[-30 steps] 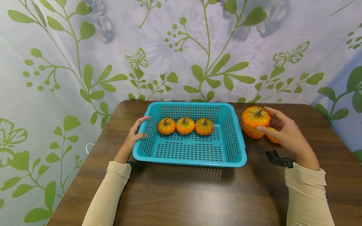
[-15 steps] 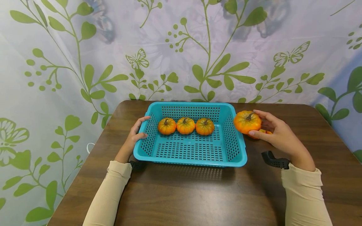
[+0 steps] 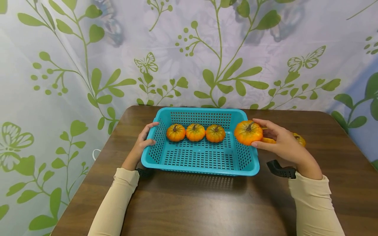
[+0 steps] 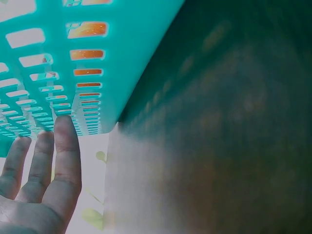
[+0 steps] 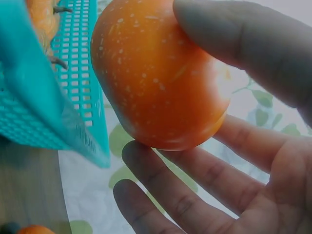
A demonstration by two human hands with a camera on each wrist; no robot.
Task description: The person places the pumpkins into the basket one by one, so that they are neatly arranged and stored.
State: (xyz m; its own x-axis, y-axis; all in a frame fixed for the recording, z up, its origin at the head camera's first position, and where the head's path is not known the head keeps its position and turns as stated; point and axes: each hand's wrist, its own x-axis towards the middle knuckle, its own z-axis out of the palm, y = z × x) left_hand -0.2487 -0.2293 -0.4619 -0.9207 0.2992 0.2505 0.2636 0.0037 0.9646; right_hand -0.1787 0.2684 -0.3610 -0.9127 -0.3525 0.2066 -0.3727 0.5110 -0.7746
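In the head view, a turquoise plastic basket (image 3: 200, 169) with slotted walls stands on the table. Three small orange pumpkins sit in a row inside it, including a left pumpkin (image 3: 176, 132), a middle pumpkin (image 3: 195, 132) and a right pumpkin (image 3: 215, 133). My left hand (image 3: 141, 144) holds the basket's left rim; in the left wrist view its fingers (image 4: 66, 161) lie along the outer wall. Between thumb and fingers, my right hand (image 3: 280, 141) grips another pumpkin (image 3: 248, 132), raised over the right rim. The right wrist view shows this held pumpkin (image 5: 158, 78) close up.
Partly hidden behind the right hand, more pumpkins lie on the brown wooden table (image 3: 192, 203): one pumpkin (image 3: 269, 140) near the basket and another pumpkin (image 3: 299, 139) farther right. A leaf-patterned curtain (image 3: 183, 59) hangs behind the table.
My right hand has carried its pumpkin leftward from above the other pumpkins to the basket's right rim. The left hand and the basket have stayed in place.
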